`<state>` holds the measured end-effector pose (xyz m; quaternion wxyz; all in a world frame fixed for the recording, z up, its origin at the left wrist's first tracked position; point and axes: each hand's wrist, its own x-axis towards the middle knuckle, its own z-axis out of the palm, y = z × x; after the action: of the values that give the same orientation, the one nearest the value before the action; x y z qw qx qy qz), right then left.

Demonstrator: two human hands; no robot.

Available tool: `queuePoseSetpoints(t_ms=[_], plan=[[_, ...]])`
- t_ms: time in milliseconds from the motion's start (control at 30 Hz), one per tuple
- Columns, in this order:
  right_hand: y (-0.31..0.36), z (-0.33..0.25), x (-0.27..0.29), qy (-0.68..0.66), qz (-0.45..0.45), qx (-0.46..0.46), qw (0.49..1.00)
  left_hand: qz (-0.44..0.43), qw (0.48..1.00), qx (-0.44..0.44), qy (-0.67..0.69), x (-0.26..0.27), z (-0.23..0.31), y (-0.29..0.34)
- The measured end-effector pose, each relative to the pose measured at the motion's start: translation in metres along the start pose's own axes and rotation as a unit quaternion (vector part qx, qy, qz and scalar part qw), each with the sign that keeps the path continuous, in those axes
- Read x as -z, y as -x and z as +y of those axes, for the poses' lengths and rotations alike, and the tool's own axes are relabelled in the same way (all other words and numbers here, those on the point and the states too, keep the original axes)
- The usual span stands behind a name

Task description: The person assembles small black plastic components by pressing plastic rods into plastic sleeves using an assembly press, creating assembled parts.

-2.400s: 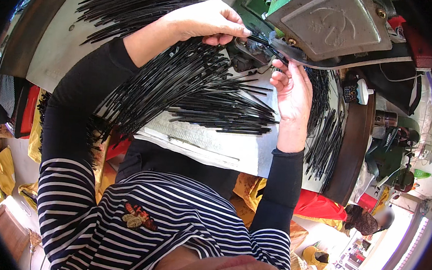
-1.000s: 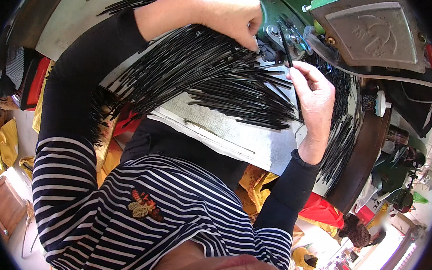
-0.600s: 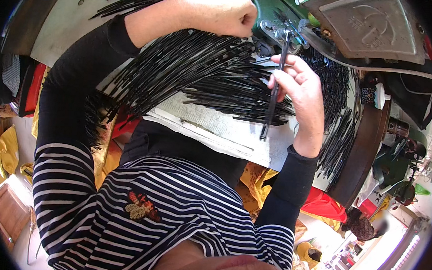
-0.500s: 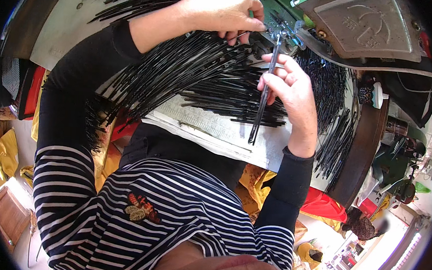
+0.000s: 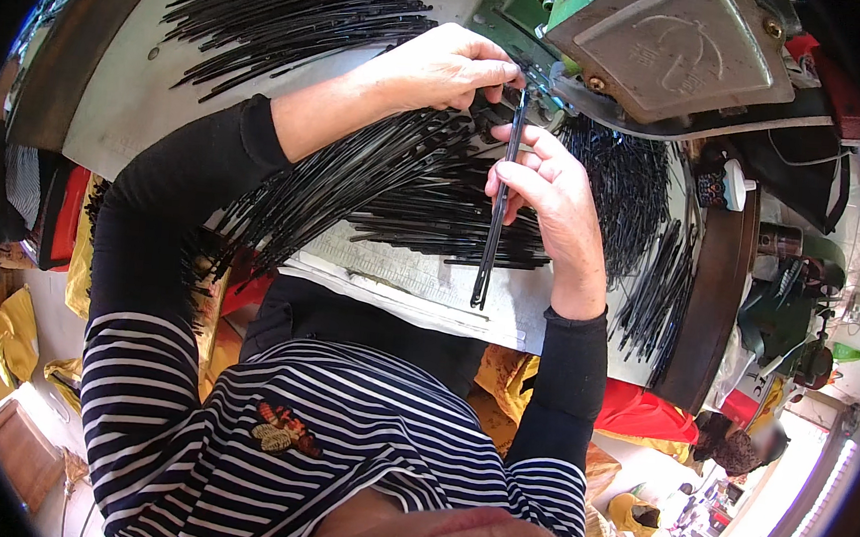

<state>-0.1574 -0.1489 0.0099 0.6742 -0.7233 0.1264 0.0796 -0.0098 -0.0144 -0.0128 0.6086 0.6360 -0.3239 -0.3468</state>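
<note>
My right hand [image 5: 547, 192] holds a slim black metal rib [image 5: 493, 238] between thumb and fingers. The rib is slotted at its near end and slants up to the head of the green machine [image 5: 512, 20]. At its far end, the fingers of my left hand [image 5: 459, 69] are pinched together, close to the machine. What sits between those left fingertips is too small to tell. Below my left forearm and hand spreads a large pile of similar black ribs [image 5: 346, 188]. More ribs [image 5: 616, 182] lie heaped beyond my right hand.
A grey cast cover [image 5: 674, 56] with a raised umbrella emblem overhangs the work area at the far right. Another pile of ribs [image 5: 289, 9] lies at the far left of the pale tabletop [image 5: 112, 117]. A small white-topped container [image 5: 735, 185] stands near the table's right edge.
My left hand has come right and nearer, its fingertips now at the rib's far end. My right hand keeps its hold on the rib. The whole view has shifted slightly.
</note>
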Motion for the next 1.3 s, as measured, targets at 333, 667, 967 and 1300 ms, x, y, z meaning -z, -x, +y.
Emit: queuePoseSetpoints(t_ms=[333,667,967,1300], plan=[[-0.002,0.0,-0.002,-0.017,-0.017,0.009,1.0,-0.011,0.999,-0.02,0.023,-0.002,-0.005,0.0],[-0.004,0.006,0.003,-0.073,0.011,0.021,0.997,0.028,0.998,-0.025,0.044,-0.005,-0.007,0.001],[-0.002,0.004,0.008,-0.108,0.008,0.027,0.994,0.005,0.999,-0.051,-0.002,-0.006,0.001,-0.003],[-0.003,0.005,0.01,-0.111,0.026,0.025,0.993,0.013,0.996,-0.074,-0.042,-0.009,0.006,-0.007]])
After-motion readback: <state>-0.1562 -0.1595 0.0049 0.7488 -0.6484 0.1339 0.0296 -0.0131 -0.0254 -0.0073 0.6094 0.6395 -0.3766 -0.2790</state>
